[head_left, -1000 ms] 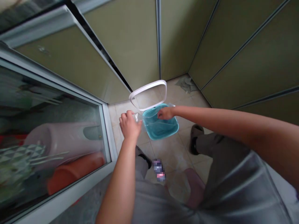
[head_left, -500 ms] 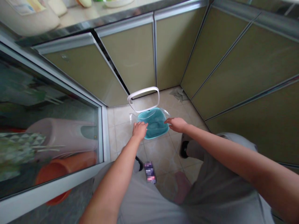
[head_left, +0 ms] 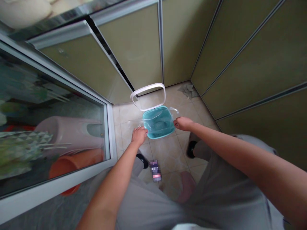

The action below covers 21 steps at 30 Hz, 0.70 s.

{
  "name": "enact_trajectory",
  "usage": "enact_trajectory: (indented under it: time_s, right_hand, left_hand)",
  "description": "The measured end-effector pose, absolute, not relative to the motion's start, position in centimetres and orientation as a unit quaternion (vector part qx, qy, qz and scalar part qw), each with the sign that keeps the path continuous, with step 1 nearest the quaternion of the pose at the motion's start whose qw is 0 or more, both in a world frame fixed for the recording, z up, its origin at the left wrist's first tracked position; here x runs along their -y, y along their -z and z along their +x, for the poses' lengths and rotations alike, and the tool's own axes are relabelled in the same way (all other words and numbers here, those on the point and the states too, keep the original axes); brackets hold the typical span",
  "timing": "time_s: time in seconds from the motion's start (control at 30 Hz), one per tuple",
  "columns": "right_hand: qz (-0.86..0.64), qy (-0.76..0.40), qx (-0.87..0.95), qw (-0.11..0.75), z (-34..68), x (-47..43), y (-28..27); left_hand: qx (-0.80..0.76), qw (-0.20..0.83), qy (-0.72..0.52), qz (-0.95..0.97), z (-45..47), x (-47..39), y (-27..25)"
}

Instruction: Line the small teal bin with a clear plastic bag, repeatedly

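On the tiled floor: the turquoise bin stood between the person's two hands, its open top facing up.
Clear bag: it lay inside the bin and over the rim, with loose film spreading past the left and right sides.
Left hand: bent fingers met the bin's left rim towards the near corner; whether they pinched any film could not be told.
Right hand: fingers curled in at the right rim, fingertips against its edge; whether they gripped film there was too small to tell.
White frame: it rose from the bin's far edge, tilted up and well apart from both sets of fingers.
Far corner: a grey cloth lay crumpled beside the cabinets.
Glass door: an orange container showed through its pane, left of the bin.
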State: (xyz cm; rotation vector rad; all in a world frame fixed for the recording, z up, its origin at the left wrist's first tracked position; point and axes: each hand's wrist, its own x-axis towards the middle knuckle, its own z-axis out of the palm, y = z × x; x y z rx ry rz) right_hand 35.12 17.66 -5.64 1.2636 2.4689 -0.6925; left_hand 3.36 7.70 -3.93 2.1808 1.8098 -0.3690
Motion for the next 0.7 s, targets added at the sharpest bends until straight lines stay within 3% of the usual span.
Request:
enact_trajectory:
  time_s: [0.27, 0.7]
  right_hand:
    - [0.443, 0.260, -0.846, 0.140, 35.8, -17.1, 6.3]
    - [0.472, 0.248, -0.840, 0.102, 35.7, -17.7, 4.8]
  left_hand:
    - [-0.641, 0.122, 0.128, 0.747, 2.3, -6.0, 4.8]
    - [-0.668, 0.179, 0.063, 0.720, 3.0, -6.5, 4.8]
